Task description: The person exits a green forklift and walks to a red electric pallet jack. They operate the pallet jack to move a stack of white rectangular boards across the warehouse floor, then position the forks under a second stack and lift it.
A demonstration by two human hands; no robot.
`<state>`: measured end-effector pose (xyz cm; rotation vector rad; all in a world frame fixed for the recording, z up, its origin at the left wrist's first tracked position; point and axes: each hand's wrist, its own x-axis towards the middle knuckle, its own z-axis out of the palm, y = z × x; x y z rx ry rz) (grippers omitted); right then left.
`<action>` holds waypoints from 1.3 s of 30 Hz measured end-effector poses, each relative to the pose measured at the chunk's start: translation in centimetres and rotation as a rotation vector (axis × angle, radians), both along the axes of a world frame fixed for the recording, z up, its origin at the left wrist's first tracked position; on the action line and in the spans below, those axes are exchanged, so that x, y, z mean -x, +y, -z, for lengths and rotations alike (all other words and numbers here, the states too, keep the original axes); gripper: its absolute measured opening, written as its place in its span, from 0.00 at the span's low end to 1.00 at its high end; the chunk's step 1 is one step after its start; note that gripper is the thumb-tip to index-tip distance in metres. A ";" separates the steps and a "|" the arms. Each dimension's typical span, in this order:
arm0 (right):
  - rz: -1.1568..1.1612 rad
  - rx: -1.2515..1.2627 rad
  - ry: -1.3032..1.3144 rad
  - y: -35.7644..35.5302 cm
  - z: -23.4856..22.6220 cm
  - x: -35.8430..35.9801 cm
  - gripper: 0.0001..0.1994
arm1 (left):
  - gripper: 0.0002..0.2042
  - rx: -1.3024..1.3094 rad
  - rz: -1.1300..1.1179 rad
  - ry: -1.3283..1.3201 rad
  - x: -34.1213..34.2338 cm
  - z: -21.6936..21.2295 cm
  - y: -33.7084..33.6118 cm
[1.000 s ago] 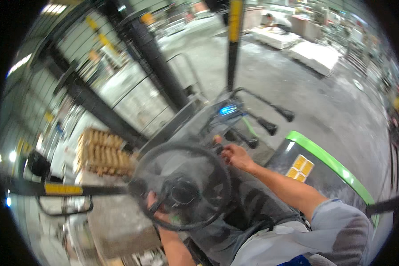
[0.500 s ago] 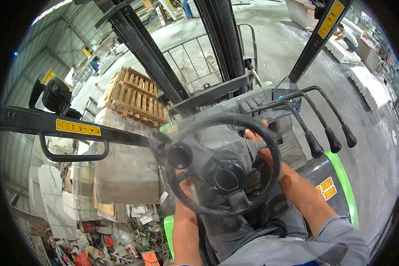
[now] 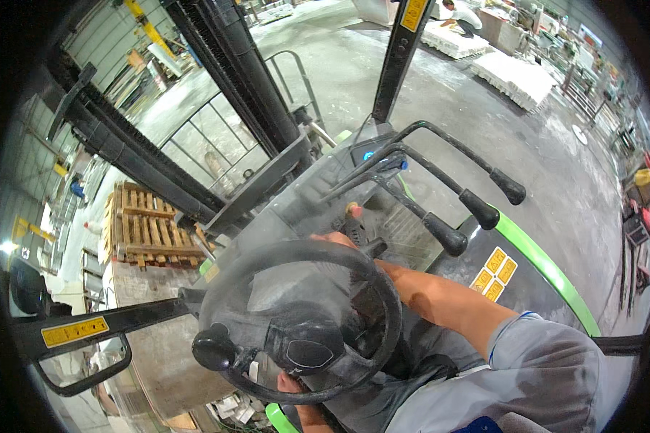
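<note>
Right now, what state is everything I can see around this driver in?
Steering wheel: its round knob at left
Left fingers: partly hidden, grip unclear
Right fingers: partly behind the rim, grip unclear
Three black levers: untouched
Small display: lit blue
Wooden pallets: stacked
White slabs: lying flat

A: Hands?
B: Right hand (image 3: 334, 239) is partly behind the steering wheel (image 3: 309, 353); fingers not readable, can't confirm a grip. Left hand (image 3: 289, 382) shows only in part, wheel crosses it. Left forearm (image 3: 315, 418) is cut by the lower edge.
A: Mast?
B: Mast (image 3: 240, 72) top is cropped by the upper edge.
A: Rest?
B: Dash display (image 3: 369, 156) too small to read. Crouching co-worker (image 3: 461, 17): tiny, can't tell what they're handling.
</note>
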<state>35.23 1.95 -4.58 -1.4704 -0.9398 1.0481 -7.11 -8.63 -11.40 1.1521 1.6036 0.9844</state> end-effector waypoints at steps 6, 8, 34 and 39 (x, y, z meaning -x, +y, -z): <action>-0.139 -0.312 -0.330 -0.7 -3.5 -0.5 0.17 | 0.16 -0.178 0.046 0.164 4.1 4.4 -7.3; 0.009 0.033 0.060 -1.4 -5.5 -0.4 0.22 | 0.15 0.019 -0.060 0.048 4.2 3.0 -8.8; -0.316 -0.054 -0.576 -23.1 -6.4 15.4 0.13 | 0.20 0.176 -0.133 1.342 29.6 13.3 -22.9; -0.781 0.258 -0.417 -20.2 -13.2 26.2 0.20 | 0.25 0.407 -0.401 1.060 27.6 9.1 -21.9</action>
